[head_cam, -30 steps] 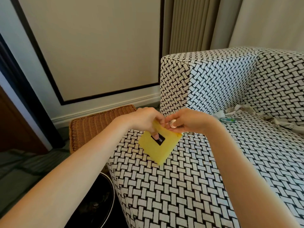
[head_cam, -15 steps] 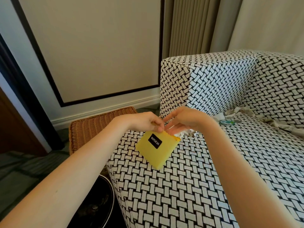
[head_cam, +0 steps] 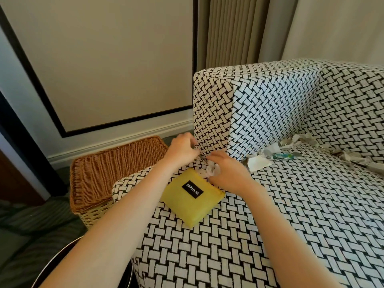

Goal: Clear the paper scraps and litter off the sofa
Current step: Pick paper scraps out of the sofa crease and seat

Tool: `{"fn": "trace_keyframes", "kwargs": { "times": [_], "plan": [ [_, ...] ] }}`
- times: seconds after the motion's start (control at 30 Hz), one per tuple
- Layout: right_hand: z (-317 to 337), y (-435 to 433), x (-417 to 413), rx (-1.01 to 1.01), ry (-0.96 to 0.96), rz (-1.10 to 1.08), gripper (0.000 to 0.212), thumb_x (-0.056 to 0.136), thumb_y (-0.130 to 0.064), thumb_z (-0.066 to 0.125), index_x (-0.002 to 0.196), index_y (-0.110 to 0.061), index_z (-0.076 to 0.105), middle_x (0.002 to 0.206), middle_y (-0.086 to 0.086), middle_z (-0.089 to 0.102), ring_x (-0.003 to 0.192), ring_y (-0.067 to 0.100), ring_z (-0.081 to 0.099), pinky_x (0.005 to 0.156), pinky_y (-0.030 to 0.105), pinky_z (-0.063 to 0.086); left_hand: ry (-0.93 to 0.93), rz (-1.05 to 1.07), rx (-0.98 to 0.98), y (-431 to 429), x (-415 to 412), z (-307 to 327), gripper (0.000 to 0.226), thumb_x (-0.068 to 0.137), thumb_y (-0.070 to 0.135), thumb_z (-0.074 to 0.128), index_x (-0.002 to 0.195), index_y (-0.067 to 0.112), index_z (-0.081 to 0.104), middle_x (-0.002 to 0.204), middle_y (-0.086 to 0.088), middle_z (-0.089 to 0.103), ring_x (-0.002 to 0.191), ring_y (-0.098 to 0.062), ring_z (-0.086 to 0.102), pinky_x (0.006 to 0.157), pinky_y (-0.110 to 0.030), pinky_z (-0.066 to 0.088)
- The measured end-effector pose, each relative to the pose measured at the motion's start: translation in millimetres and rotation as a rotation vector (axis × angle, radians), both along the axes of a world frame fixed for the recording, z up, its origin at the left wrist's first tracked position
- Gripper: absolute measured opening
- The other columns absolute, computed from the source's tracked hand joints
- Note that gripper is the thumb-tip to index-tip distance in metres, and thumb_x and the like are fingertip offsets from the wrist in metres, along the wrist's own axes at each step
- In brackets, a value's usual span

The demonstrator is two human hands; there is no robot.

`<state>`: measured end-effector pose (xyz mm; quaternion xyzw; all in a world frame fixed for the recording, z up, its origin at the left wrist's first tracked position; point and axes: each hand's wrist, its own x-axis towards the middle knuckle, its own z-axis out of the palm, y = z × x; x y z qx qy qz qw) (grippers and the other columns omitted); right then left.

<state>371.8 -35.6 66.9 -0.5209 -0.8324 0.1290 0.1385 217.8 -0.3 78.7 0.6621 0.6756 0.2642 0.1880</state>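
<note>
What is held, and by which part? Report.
The yellow pouch lies unheld. The right hand covers a white scrap; grip cannot be told. The left hand: unclear too.

One head-worn camera, close over the sofa [head_cam: 311,215]

The wide-angle view looks forward and steeply down from just in front of the sofa's seat, at its armrest [head_cam: 270,104] end. The left hand [head_cam: 182,148] and right hand [head_cam: 228,175] sit near the centre, their arms running to the bottom edge. Beside the sofa's armrest a wicker basket [head_cam: 116,173] shows; behind the sofa, wall [head_cam: 114,59] and curtain [head_cam: 232,28].
</note>
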Motion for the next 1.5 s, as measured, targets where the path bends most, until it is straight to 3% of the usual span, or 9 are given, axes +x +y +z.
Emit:
{"fn": "trace_keyframes", "kwargs": {
  "times": [0.07, 0.17, 0.47, 0.7, 0.9, 1.0, 1.17, 1.33, 1.5],
  "plan": [
    [-4.6, 3.7, -1.9, 0.041, -0.017, 0.019, 0.055, 0.088, -0.019, 0.055, 0.14, -0.018, 0.037, 0.15, -0.005, 0.029, 0.133, 0.015, 0.037, 0.104, 0.034, 0.04, 0.075, 0.104, -0.115, 15.0, 1.9, -11.7, 0.058, 0.085, 0.043, 0.056, 0.132, 0.011, 0.042, 0.139, -0.012, 0.044, 0.125, -0.032, 0.043, 0.102, -0.045, 0.041],
    [-8.0, 12.3, -4.2, 0.041, -0.107, 0.06, 0.049, 0.094, -0.022, 0.047, 0.141, -0.017, 0.036, 0.152, -0.005, 0.027, 0.137, 0.014, 0.03, 0.107, 0.035, 0.036, 0.252, 0.078, -0.321, 29.2, 9.8, -27.1, 0.077, 0.086, 0.058, 0.045, 0.145, 0.012, 0.026, 0.152, -0.013, 0.027, 0.137, -0.036, 0.029, 0.112, -0.047, 0.029],
    [-7.7, 17.8, -9.4, 0.011, -0.168, 0.038, 0.046, 0.089, -0.023, 0.047, 0.134, -0.016, 0.036, 0.133, 0.003, 0.044, 0.111, 0.027, 0.053, 0.079, 0.034, 0.044, 0.11, 0.181, -0.163, 48.7, 15.3, -34.5, 0.041, 0.081, 0.033, 0.066, 0.113, 0.007, 0.065, 0.117, -0.009, 0.064, 0.109, -0.027, 0.058, 0.086, -0.031, 0.046],
    [-15.1, 13.0, -12.1, 0.175, -0.192, -0.059, 0.024, 0.093, -0.008, 0.042, 0.114, -0.014, 0.052, 0.108, 0.007, 0.061, 0.099, 0.027, 0.06, 0.075, 0.033, 0.046, 0.118, 0.109, -0.055, 39.1, 14.9, -31.2, 0.026, 0.087, 0.022, 0.06, 0.106, 0.007, 0.07, 0.111, -0.012, 0.068, 0.106, -0.028, 0.06, 0.089, -0.034, 0.046],
    [-15.6, 13.0, -18.5, 0.202, -0.227, -0.081, 0.034, 0.091, -0.002, 0.046, 0.123, -0.014, 0.05, 0.114, 0.006, 0.06, 0.105, 0.025, 0.059, 0.083, 0.034, 0.048, -0.261, 0.089, -0.239, 29.9, -1.3, -12.1, 0.023, 0.085, 0.024, 0.063, 0.097, 0.007, 0.071, 0.099, -0.006, 0.069, 0.086, -0.018, 0.062, 0.079, -0.027, 0.048],
    [-13.7, 13.1, -21.9, 0.205, -0.245, -0.085, 0.03, 0.09, 0.001, 0.047, 0.117, -0.009, 0.054, 0.111, 0.008, 0.062, 0.104, 0.025, 0.059, 0.085, 0.032, 0.047, -0.571, 0.212, -0.288, 28.5, -2.3, -1.8, 0.015, 0.088, 0.011, 0.052, 0.082, 0.005, 0.064, 0.092, -0.011, 0.071, 0.088, -0.022, 0.066, 0.092, -0.035, 0.051],
    [-12.8, 14.1, -15.8, 0.198, -0.07, -0.105, 0.023, 0.092, -0.003, 0.042, 0.103, -0.004, 0.062, 0.103, 0.01, 0.065, 0.097, 0.025, 0.06, 0.079, 0.029, 0.045, -0.143, 0.103, -0.301, 20.8, 1.0, 1.7, 0.028, 0.09, 0.02, 0.055, 0.113, 0.007, 0.064, 0.126, -0.007, 0.059, 0.115, -0.023, 0.056, 0.094, -0.027, 0.043],
    [-5.0, 2.9, -0.6, 0.187, 0.26, -0.113, 0.031, 0.09, -0.003, 0.046, 0.113, -0.009, 0.066, 0.104, 0.009, 0.069, 0.089, 0.02, 0.062, 0.075, 0.024, 0.046, 0.111, 0.045, -0.345, 12.4, 7.9, -0.4, 0.037, 0.083, 0.028, 0.064, 0.117, 0.013, 0.065, 0.12, -0.004, 0.064, 0.102, -0.021, 0.062, 0.084, -0.028, 0.05],
    [-10.5, -0.8, -3.4, 0.14, 0.031, -0.101, 0.035, 0.091, -0.002, 0.043, 0.117, -0.012, 0.065, 0.121, 0.009, 0.056, 0.106, 0.023, 0.055, 0.086, 0.025, 0.044, 0.097, 0.083, -0.259, 5.6, 23.9, -6.2, 0.034, 0.081, 0.019, 0.065, 0.114, 0.01, 0.066, 0.118, -0.005, 0.064, 0.105, -0.02, 0.061, 0.085, -0.026, 0.051]
  ]
}}
